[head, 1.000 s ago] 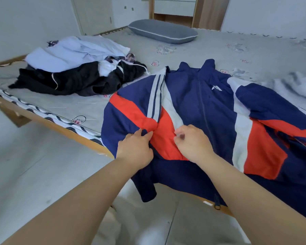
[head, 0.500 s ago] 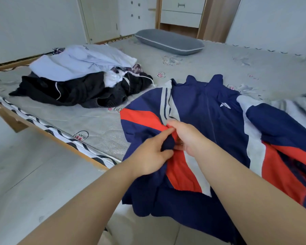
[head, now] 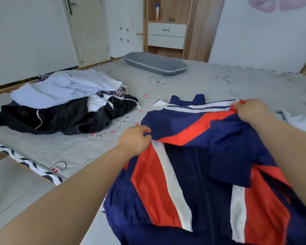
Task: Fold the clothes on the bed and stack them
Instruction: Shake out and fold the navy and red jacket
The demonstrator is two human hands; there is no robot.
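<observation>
Since 0.5 s ago both hands have parted and the sleeve is folded across the jacket's chest. L to R: heap of unfolded clothes (head: 64,101), pale blue over black, on the bed (head: 210,85); sheet print reads "life" near it. Left hand (head: 135,139) pinches the jacket (head: 193,174) at its left fold; navy/red/white, lying on the bed w/ hem hanging over the edge. Right hand (head: 251,109) grips the sleeve end. Grey pillow (head: 155,65) lies far back.
</observation>
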